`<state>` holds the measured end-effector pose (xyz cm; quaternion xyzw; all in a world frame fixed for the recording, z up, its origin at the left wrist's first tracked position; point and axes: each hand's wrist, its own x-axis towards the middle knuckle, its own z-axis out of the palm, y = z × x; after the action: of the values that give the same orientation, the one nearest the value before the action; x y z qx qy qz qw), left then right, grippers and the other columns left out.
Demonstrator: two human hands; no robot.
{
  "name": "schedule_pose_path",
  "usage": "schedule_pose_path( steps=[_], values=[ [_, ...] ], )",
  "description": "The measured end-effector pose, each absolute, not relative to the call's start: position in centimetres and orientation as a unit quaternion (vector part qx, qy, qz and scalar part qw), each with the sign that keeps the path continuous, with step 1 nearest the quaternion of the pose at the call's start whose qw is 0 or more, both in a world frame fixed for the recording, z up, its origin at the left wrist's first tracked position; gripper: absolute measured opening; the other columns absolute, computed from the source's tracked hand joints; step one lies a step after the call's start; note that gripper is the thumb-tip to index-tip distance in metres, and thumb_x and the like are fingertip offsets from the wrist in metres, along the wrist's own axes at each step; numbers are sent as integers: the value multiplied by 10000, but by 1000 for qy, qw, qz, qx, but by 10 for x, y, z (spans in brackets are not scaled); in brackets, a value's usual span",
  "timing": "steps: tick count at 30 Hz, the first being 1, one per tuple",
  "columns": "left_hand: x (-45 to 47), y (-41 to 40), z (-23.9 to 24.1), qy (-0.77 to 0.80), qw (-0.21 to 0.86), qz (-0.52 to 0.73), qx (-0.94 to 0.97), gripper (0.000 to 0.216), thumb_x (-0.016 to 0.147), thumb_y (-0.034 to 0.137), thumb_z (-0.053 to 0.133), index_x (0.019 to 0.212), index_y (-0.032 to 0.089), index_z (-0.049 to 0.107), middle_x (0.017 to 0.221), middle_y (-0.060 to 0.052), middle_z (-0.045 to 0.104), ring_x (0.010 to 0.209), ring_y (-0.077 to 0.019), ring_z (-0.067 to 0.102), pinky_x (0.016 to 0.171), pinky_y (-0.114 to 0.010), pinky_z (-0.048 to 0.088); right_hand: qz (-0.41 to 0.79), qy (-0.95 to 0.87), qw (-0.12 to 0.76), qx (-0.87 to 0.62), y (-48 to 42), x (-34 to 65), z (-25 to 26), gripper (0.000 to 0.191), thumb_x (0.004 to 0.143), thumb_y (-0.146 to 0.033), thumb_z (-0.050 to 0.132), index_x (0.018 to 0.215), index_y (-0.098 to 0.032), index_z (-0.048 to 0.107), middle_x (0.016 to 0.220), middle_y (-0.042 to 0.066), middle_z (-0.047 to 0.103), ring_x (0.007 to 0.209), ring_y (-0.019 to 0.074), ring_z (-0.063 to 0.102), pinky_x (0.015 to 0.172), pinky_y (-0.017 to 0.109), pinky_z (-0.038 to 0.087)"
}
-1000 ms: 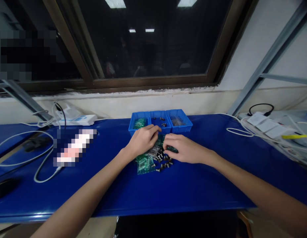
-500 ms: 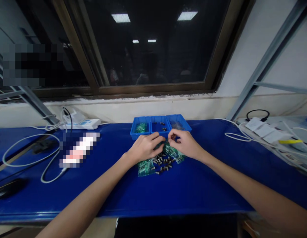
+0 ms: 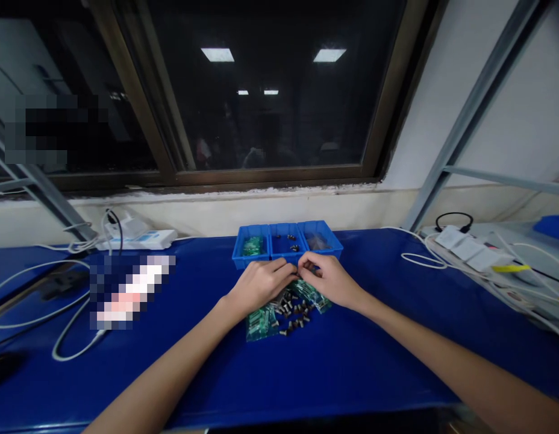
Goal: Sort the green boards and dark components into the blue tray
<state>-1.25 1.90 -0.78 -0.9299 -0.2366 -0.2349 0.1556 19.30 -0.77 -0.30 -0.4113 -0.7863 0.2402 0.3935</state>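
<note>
Action at the front lip of the bins! The left hand (image 3: 260, 284) and the right hand (image 3: 330, 280) close in from either side, the right fingertips (image 3: 305, 263) almost against the left fingers (image 3: 286, 269). Both grips are curled, and whether anything small is pinched between them, I cannot tell from here. Just below, one plastic bag of green parts (image 3: 312, 295) lies slanted, its long axis running upper left to lower right, closest to the right hand. A second bag of green parts (image 3: 260, 323) sits lower left, nearer the left hand. That makes two bags on the blue counter (image 3: 352, 367), with loose metal screws (image 3: 294, 316) scattered between them, well over a dozen, too many to count exactly. Behind the hands, three joined blue bins: the left bin (image 3: 247, 258) holds green parts, the middle bin (image 3: 284, 251) a few dark screws (image 3: 291, 241), the right bin (image 3: 327, 247) a clear bag (image 3: 318, 242).
</note>
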Motion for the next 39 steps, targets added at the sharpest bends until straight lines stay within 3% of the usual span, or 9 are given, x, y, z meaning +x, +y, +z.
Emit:
schedule_pose_path(
  steps=[4, 8, 15, 27, 32, 39],
  values=[
    [-13, 20, -7, -243, 148, -231, -930, 314, 1039, 309, 354, 957, 151, 613, 798, -40, 615, 638, -130, 591, 528, -273, 433, 199, -810, 370, -410, -8, 193, -1, 108, 894, -197, 489, 853, -190, 589, 707, -10, 587, 616, 117, 521, 605, 253, 402],
    [-12, 19, -6, -259, 135, -233, -928, 319, 1038, 316, 361, 930, 144, 607, 772, -38, 611, 624, -129, 581, 527, -274, 425, 137, -836, 354, -396, -7, 195, -6, 99, 863, -143, 515, 910, -191, 589, 805, 15, 616, 732, 143, 569, 682, 267, 429],
    [-9, 19, -10, -259, 132, -229, -929, 282, 1035, 294, 366, 939, 143, 584, 802, -51, 626, 716, -155, 601, 580, -282, 448, 71, -854, 320, -405, -5, 196, -13, 91, 914, -164, 503, 863, -185, 576, 822, 26, 604, 780, 161, 566, 710, 290, 430],
    [-10, 18, -8, -278, 126, -219, -927, 241, 997, 171, 358, 1050, 120, 588, 848, -77, 630, 751, -178, 605, 585, -281, 485, 103, -835, 347, -414, -8, 194, -11, 203, 955, -274, 498, 802, -183, 596, 725, 8, 625, 652, 136, 561, 623, 264, 394],
    [-9, 18, -6, -267, 124, -243, -924, 261, 1014, 202, 363, 1167, 127, 561, 953, -94, 625, 838, -189, 603, 668, -308, 522, 93, -835, 360, -406, -8, 194, -8, 200, 961, -250, 486, 809, -178, 594, 748, 11, 624, 682, 136, 572, 653, 269, 402],
    [-8, 17, -7, -265, 100, -253, -925, 279, 1020, 254, 371, 1144, 118, 580, 961, -98, 634, 843, -190, 621, 670, -308, 533, 62, -844, 351, -400, -8, 195, -12, 225, 985, -260, 456, 846, -170, 609, 811, 39, 646, 754, 157, 595, 705, 287, 425]
  ],
)
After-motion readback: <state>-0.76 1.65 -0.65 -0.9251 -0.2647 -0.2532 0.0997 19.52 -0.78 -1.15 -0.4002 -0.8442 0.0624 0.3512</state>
